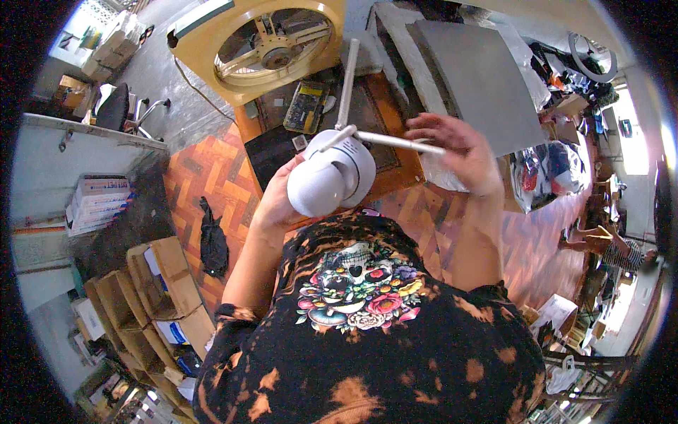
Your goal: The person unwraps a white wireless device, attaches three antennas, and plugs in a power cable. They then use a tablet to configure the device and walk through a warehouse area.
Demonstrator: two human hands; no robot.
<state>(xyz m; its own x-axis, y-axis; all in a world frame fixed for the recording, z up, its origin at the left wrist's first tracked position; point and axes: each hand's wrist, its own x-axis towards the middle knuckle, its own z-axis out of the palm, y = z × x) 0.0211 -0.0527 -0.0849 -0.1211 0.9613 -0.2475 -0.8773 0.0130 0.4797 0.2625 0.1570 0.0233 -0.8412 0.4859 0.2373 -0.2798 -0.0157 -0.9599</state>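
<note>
My left hand (274,203) is closed around the side of a white dome-shaped security camera (318,185), holding it up in front of my chest. Two white stick antennas come off the camera: one antenna (349,81) points away from me, and the other antenna (395,140) reaches out to the right. Beside the tip of that right antenna is my right hand (470,155), its fingers spread and smeared by motion. Whether it touches the antenna I cannot tell. Beyond the camera, a wooden desk (395,134) carries a case of small parts (307,106).
A large yellow-framed fan (272,53) stands beyond the desk. On the right is a big grey flat panel (480,78) beside clear bags of goods (547,169). Cardboard boxes (166,272) stack at lower left; a black cloth (212,240) lies on the floor. Another person (625,251) is far right.
</note>
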